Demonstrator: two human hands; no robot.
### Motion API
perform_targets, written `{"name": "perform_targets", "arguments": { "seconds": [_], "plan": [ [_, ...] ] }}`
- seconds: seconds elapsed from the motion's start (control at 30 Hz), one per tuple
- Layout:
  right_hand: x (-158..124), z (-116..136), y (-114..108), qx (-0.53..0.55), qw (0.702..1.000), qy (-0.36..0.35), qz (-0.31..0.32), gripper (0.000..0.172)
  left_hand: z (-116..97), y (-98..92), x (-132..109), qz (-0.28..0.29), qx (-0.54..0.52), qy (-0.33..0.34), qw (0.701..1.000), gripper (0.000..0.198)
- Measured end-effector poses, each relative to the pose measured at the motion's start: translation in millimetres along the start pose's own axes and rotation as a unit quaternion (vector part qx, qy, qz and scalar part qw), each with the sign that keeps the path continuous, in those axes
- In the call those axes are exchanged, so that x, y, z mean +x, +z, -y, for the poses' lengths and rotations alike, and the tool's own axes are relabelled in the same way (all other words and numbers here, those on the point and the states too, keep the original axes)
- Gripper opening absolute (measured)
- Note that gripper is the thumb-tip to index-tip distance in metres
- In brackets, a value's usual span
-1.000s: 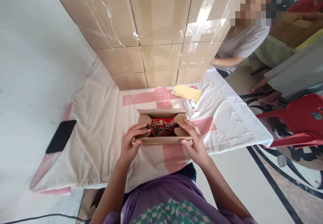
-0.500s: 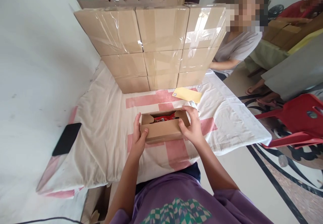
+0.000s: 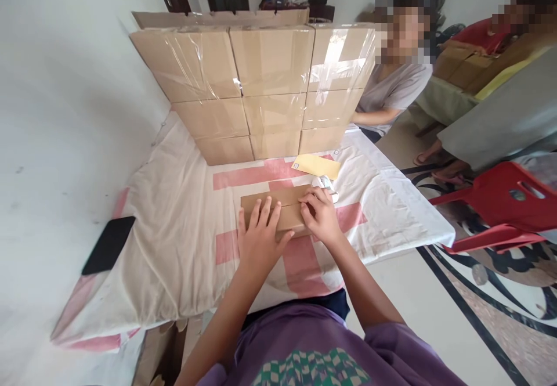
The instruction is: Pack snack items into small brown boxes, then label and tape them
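Observation:
A small brown cardboard box (image 3: 289, 213) lies on the cloth-covered table in front of me, its top flaps folded down over the contents. My left hand (image 3: 261, 232) rests on the left part of the lid with its fingers spread. At the right end of the box, my right hand (image 3: 319, 212) has its fingers bent and drawn together at the seam between the flaps. Just behind that hand sits a white roll-like object (image 3: 324, 184), partly hidden by the fingers. What is inside the box is covered.
Stacked brown cartons (image 3: 278, 61) wrapped in clear tape stand at the back of the table (image 3: 174, 258). A yellow envelope (image 3: 317, 166) lies before them. To the left is a black flat object (image 3: 108, 245). A person (image 3: 395, 87) sits behind at right, near a red chair (image 3: 500, 200).
The box was open with red contents showing; its flaps are now down. My left hand has moved from the box's side onto its top, and my right fingers have drawn together.

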State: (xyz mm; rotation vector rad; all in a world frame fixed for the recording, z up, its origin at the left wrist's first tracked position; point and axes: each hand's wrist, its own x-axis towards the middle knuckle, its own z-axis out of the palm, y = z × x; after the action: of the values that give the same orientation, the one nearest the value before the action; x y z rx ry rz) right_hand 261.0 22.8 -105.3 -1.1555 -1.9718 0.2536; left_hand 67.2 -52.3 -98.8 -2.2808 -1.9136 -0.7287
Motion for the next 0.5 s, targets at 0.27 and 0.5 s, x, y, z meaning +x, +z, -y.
{"name": "perform_targets", "arguments": {
  "seconds": [0.27, 0.5],
  "plan": [
    [1, 3, 12, 0.078, 0.996, 0.025, -0.031, 0.018, 15, 4.5, 8, 0.031, 0.0, 0.022, 0.999, 0.061],
    [-6, -52, 1, 0.177, 0.951, 0.213, -0.139, 0.026, 27, 9.7, 17, 0.03, 0.004, 0.046, 0.998, 0.063]
  ]
}}
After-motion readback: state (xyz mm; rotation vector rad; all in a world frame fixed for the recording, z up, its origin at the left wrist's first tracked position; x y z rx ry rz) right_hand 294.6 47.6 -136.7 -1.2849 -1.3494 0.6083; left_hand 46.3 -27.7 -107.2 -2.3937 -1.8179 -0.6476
